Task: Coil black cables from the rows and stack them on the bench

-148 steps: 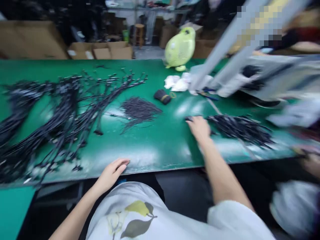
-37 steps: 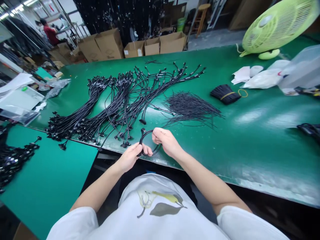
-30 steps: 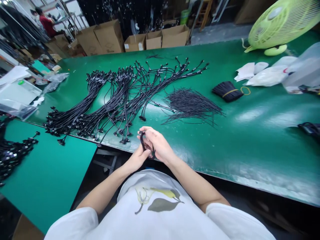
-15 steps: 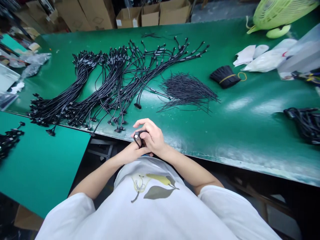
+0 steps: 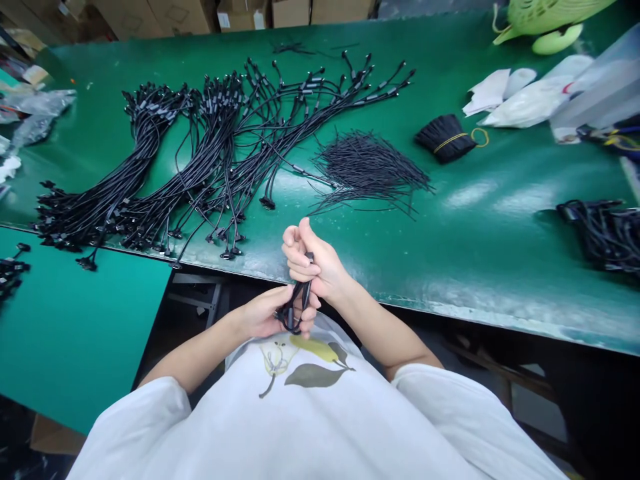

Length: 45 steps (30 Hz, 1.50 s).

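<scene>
Left hand: our left hand (image 5: 263,315) is closed, palm up, its fingers curled around the lower loop of the black cable (image 5: 295,308), just above our chest and off the counter's front edge.
Right hand: our right hand (image 5: 313,259) is closed too, gripping the cable's upper stretch in a loose fist directly above the left hand, with the thumb raised.
Held thing: the black cable is smooth, round and rubbery, doubled into a narrow loop between both hands; the hard connector end is mostly hidden by our fingers.
Counter: the counter (image 5: 450,230) has a glossy green surface, scuffed pale along its front edge, and lies just ahead of our hands without touching them.
On the counter, left: long black branched cables (image 5: 215,137) lie fanned out in sheaves, their moulded plugs clustered near the front edge.
On the counter, middle: a spiky pile of thin black wires (image 5: 370,173) lies loose, beside a tight bundle of wires (image 5: 445,138) tied with a yellow band.
On the counter, right: crumpled white plastic bags (image 5: 530,100) sit near the back edge, and a coiled heap of black cable (image 5: 603,233) lies near the front.
</scene>
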### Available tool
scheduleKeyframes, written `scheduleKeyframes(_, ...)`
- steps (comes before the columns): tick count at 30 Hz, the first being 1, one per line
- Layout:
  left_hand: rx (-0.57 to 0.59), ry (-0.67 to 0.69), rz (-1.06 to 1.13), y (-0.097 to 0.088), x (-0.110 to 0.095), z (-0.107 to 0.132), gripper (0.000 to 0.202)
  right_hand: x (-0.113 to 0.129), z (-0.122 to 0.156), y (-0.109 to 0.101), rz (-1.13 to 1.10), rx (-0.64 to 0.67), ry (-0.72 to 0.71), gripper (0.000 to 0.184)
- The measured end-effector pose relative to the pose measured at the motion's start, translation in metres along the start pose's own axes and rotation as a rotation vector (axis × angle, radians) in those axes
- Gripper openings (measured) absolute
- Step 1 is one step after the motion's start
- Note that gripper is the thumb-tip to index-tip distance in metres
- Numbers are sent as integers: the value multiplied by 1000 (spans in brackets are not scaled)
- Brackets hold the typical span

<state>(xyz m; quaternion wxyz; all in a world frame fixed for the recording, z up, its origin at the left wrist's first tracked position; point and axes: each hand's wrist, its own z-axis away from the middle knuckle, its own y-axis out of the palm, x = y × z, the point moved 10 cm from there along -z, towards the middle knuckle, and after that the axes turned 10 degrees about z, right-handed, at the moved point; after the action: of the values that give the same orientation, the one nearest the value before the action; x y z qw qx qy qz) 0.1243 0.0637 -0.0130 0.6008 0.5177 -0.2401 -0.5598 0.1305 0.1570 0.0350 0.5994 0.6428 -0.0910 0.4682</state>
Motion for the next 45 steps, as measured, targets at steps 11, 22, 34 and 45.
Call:
scheduleKeyframes(11, -85, 59, 92, -2, 6, -11, 39, 8, -5, -5, 6, 44, -88, 50)
scheduleKeyframes(22, -378, 276, -470, -41, -48, -3, 49, 59, 62, 2, 1780, -39, -824, 23)
scheduleKeyframes(34, -168, 24, -1633, 9, -43, 15, 26, -23, 84, 3, 2334, 298, -535, 29)
scheduleKeyframes(45, -487, 274, -1314, -30, -99, -12, 30, 62, 27, -60, 2021, 219, -481, 32)
